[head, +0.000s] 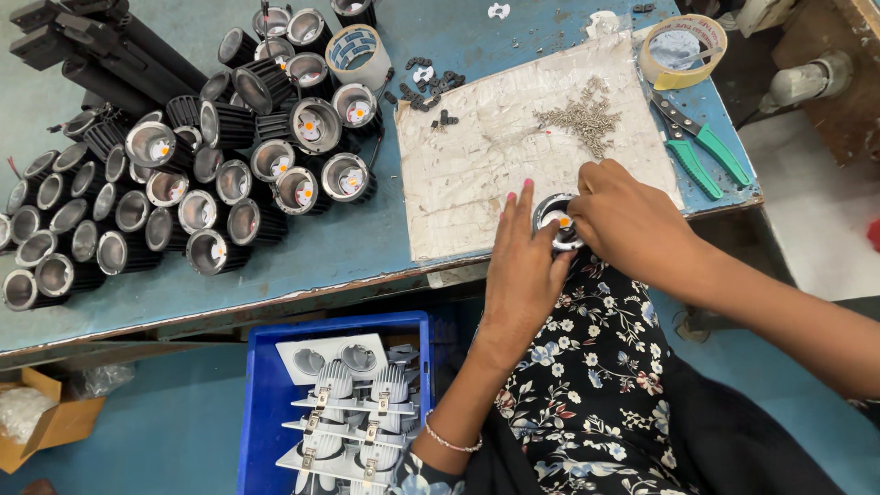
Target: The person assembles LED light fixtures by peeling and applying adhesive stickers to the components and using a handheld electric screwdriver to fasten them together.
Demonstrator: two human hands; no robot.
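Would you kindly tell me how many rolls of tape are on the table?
2. One roll of tape stands beside the black lamp housings; the other roll lies at the far right corner, above the green-handled pliers. Others may be hidden.

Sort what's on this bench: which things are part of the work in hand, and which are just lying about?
In use:
left hand
right hand
round lamp housing held between them
screw pile
white work mat

Lying about:
green pliers
tape rolls
blue crate

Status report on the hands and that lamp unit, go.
Left hand and right hand both grip the round lamp unit at the white board's near edge. Screw pile and green pliers lie clear.
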